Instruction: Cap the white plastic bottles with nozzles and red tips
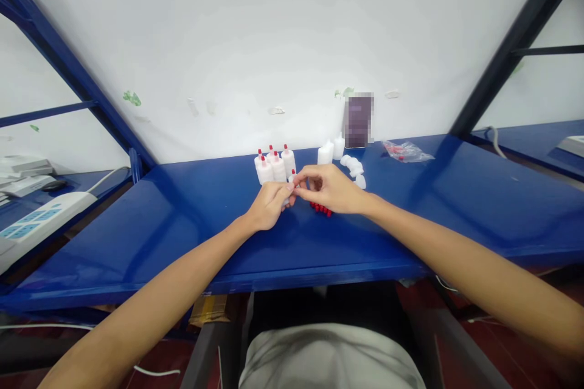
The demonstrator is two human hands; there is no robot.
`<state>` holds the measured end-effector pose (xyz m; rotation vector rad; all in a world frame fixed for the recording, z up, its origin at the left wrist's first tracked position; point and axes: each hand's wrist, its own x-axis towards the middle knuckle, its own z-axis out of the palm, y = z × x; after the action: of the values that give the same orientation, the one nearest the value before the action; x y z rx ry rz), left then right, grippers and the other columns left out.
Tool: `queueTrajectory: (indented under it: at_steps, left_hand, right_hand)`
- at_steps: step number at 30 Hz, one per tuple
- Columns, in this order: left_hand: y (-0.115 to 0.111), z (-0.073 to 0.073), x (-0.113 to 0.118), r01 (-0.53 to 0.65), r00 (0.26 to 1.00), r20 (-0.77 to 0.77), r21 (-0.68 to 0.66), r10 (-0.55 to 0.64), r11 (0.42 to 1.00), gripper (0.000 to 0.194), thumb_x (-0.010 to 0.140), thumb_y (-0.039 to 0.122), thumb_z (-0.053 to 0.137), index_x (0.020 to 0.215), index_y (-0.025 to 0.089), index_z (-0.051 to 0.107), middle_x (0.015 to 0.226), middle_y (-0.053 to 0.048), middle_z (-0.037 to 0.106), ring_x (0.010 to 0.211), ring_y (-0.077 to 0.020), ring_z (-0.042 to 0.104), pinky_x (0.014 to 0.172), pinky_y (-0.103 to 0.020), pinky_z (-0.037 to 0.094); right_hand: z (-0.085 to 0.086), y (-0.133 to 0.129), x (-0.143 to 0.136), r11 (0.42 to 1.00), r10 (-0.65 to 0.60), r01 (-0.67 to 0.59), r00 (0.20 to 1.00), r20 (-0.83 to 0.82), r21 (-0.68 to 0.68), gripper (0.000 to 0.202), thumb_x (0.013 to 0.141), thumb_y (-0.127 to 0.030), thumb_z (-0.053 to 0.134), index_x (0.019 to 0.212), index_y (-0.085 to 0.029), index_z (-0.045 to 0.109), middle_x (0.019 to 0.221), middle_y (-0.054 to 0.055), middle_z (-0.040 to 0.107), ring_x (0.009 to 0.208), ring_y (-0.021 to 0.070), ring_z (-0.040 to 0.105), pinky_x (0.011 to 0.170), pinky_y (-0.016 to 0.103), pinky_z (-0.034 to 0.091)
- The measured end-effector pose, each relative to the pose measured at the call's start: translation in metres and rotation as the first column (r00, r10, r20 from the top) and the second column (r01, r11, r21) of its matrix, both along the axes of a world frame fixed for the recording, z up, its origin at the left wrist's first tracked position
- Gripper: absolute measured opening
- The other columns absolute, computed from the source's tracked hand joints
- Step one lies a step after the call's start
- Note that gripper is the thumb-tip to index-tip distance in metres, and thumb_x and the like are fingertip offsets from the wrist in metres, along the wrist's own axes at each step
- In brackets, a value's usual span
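Where the head view looks down on the blue worktop, the left hand is clamped on a small white bottle, mostly hidden by fingers, at front centre; the right hand has thumb and forefinger at its top, though whether they grip cannot be told. Also listed: five upright red-tipped bottles behind the left hand; red caps partly under the right; beyond it, plain white bottles, white lids and a clear bag with red pieces.

Handheld white bottle, red tip upward, body mostly hidden
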<state>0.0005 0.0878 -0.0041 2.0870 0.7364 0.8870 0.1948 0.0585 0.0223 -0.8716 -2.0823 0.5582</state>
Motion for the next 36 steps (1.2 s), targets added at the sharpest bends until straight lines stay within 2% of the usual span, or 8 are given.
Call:
queueTrajectory:
  at_steps: [5, 10, 15, 18, 21, 24, 28, 36]
  left_hand:
    - [0.001, 0.003, -0.002, 0.034, 0.999, -0.036, 0.053, -0.032, 0.998, 0.050, 0.091, 0.049, 0.045, 0.055, 0.015, 0.052, 0.049, 0.001, 0.046, 0.048, -0.0094, 0.041, 0.048, -0.022, 0.032]
    - [-0.002, 0.006, -0.004, 0.061, 0.997, 0.042, 0.048, -0.063, 0.997, 0.043, 0.083, 0.045, 0.050, 0.051, 0.016, 0.050, 0.047, 0.002, 0.043, 0.045, -0.0084, 0.037, 0.045, -0.023, 0.030]
    - [-0.001, 0.003, -0.001, -0.020, 0.965, 0.263, -0.026, 0.026, 0.999, 0.042, 0.090, 0.052, 0.043, 0.072, 0.016, 0.056, 0.056, 0.002, 0.050, 0.043, -0.0092, 0.043, 0.043, -0.023, 0.033]
    - [0.003, 0.001, 0.001, -0.133, 0.964, 0.227, -0.039, 0.139, 0.990, 0.041, 0.095, 0.045, 0.034, 0.080, 0.016, 0.059, 0.057, 0.002, 0.052, 0.043, -0.0101, 0.045, 0.046, -0.024, 0.036]
    - [0.002, 0.003, 0.001, -0.210, 0.977, 0.058, 0.107, 0.205, 0.972, 0.043, 0.096, 0.034, 0.034, 0.064, 0.016, 0.056, 0.057, 0.001, 0.051, 0.051, -0.0115, 0.050, 0.057, -0.025, 0.041]
    - [-0.001, 0.006, 0.001, -0.165, 0.984, -0.029, 0.248, 0.178, 0.955, 0.050, 0.098, 0.035, 0.035, 0.055, 0.016, 0.052, 0.060, -0.001, 0.054, 0.056, -0.0119, 0.053, 0.065, -0.026, 0.042]
    - [-0.002, 0.005, -0.001, -0.037, 0.994, -0.097, 0.206, 0.058, 0.978, 0.053, 0.101, 0.039, 0.029, 0.057, 0.017, 0.051, 0.052, 0.000, 0.054, 0.051, -0.0115, 0.053, 0.061, -0.025, 0.042]
    - [0.004, 0.002, -0.006, 0.044, 0.984, -0.176, 0.272, 0.005, 0.961, 0.047, 0.097, 0.029, 0.029, 0.061, 0.015, 0.055, 0.057, 0.000, 0.055, 0.055, -0.0111, 0.051, 0.062, -0.024, 0.039]
  right_hand:
    - [-0.005, -0.003, -0.005, 1.000, 0.017, -0.017, 1.000, -0.002, -0.003, 0.009, 0.082, -0.019, 0.062, 0.086, -0.017, 0.071, 0.070, -0.001, 0.064, 0.062, 0.0115, 0.054, 0.061, 0.026, 0.043]
    - [-0.010, -0.011, -0.017, 0.995, -0.016, 0.024, 0.997, -0.079, 0.094, 0.009, 0.081, -0.023, 0.066, 0.088, -0.020, 0.072, 0.070, 0.000, 0.065, 0.074, 0.0163, 0.060, 0.076, 0.032, 0.047]
    - [-0.002, -0.007, -0.018, 0.992, -0.128, 0.124, 0.958, -0.256, -0.034, 0.020, 0.086, -0.035, 0.064, 0.095, -0.018, 0.069, 0.053, -0.005, 0.054, 0.051, 0.0118, 0.051, 0.057, 0.028, 0.043]
    - [0.012, 0.007, -0.007, 0.964, -0.264, 0.243, 0.901, -0.345, -0.104, 0.025, 0.086, -0.038, 0.062, 0.099, -0.017, 0.065, 0.048, -0.006, 0.052, 0.042, 0.0113, 0.047, 0.049, 0.027, 0.039]
    - [0.026, 0.025, 0.003, 0.939, -0.344, 0.338, 0.904, -0.254, -0.069, 0.020, 0.085, -0.035, 0.062, 0.095, -0.018, 0.065, 0.053, -0.004, 0.057, 0.045, 0.0115, 0.050, 0.051, 0.027, 0.040]
    - [0.029, 0.041, 0.001, 0.941, -0.339, 0.339, 0.941, -0.016, 0.018, 0.016, 0.084, -0.030, 0.062, 0.091, -0.017, 0.067, 0.062, -0.002, 0.062, 0.054, 0.0120, 0.053, 0.059, 0.028, 0.041]
    - [0.020, 0.050, -0.010, 0.955, -0.297, 0.285, 0.929, 0.219, 0.085, 0.012, 0.085, -0.023, 0.060, 0.088, -0.016, 0.069, 0.063, -0.001, 0.062, 0.058, 0.0123, 0.054, 0.061, 0.027, 0.039]
    - [0.015, 0.041, 0.011, 0.945, -0.326, 0.318, 0.887, 0.327, 0.077, 0.030, 0.087, -0.034, 0.060, 0.111, -0.016, 0.067, 0.073, 0.002, 0.068, 0.066, 0.0165, 0.060, 0.065, 0.029, 0.041]
